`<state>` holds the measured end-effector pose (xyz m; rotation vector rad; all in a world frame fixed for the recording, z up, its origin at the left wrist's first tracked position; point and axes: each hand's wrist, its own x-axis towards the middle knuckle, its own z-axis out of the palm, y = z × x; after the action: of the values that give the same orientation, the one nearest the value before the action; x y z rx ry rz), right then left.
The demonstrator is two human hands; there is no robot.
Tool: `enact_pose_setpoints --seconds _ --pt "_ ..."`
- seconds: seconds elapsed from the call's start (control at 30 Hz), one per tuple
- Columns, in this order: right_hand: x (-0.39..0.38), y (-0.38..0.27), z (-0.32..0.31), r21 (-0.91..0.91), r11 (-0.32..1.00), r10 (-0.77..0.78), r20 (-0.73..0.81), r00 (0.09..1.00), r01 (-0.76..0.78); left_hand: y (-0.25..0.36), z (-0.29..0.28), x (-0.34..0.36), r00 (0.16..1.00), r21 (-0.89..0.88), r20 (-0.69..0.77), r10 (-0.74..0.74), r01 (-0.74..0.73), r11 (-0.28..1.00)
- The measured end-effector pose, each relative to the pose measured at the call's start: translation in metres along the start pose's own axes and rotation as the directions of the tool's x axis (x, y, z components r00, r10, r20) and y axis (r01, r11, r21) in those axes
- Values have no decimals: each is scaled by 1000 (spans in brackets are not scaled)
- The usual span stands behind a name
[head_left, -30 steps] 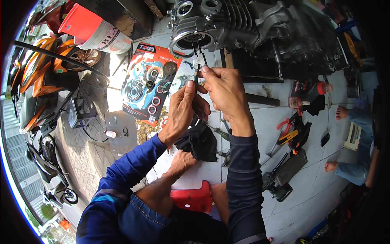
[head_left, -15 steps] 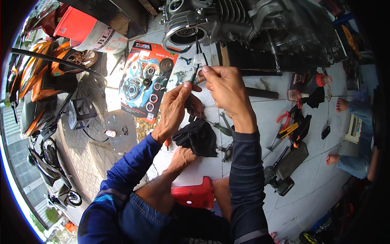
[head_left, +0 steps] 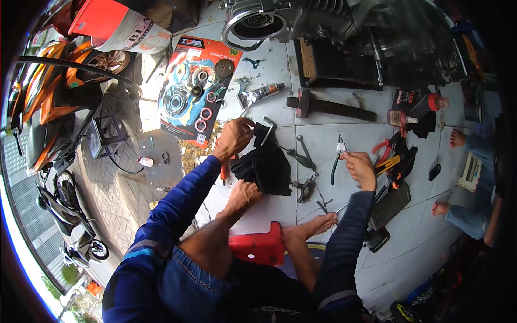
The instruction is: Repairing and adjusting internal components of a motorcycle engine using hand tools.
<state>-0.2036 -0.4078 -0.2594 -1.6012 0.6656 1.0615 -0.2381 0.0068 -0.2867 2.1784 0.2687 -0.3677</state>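
Note:
My right hand (head_left: 359,169) grips green-handled pliers (head_left: 337,158) with thin pointed jaws, held above the tiles to the right. On the left, my left hand (head_left: 235,138) is closed with its fingertips pinched together; whatever may be in them is too small to make out. A black cloth (head_left: 264,169) lies just below that hand, and a bent metal key (head_left: 265,131) rests beside the fingers. Farther up is a metal tube (head_left: 260,96). The engine (head_left: 323,21), with a round ringed opening (head_left: 253,27), stands at the far side, apart from both hands.
A hammer (head_left: 339,109) lies before the engine. An orange gasket-kit card (head_left: 196,89) is at the left. Wrenches (head_left: 305,151) and pliers (head_left: 390,161) lie on the tiles, with bottles (head_left: 404,119) beyond. A red stool (head_left: 258,245) is under me; another person's feet (head_left: 449,172) are right.
Both hands have left the engine opening. My right hand has carried the pliers down and right; my left hand has come away from them and sits slightly lower, by the cloth.

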Motion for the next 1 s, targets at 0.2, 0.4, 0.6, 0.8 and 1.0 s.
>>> enact_pose_setpoints --seconds 0.2,0.4,0.6,0.8,1.0 --pt "28 39 -17 -347 930 -205 -228 952 118 5 -6 17 997 4 -51 -56 56 998" --pt "23 27 -12 -652 747 -403 -285 870 132 23 -26 24 986 -1 -157 50 -51 999" --pt "-6 -31 25 -603 752 -565 -380 732 267 91 -64 27 779 -19 -553 297 -368 930" --pt "-21 -75 97 -471 726 -661 -277 697 501 157 -94 46 648 335 -567 509 -384 861" --pt "-36 -99 146 -436 625 -758 -138 638 648 170 -89 54 686 516 -548 478 -173 839"
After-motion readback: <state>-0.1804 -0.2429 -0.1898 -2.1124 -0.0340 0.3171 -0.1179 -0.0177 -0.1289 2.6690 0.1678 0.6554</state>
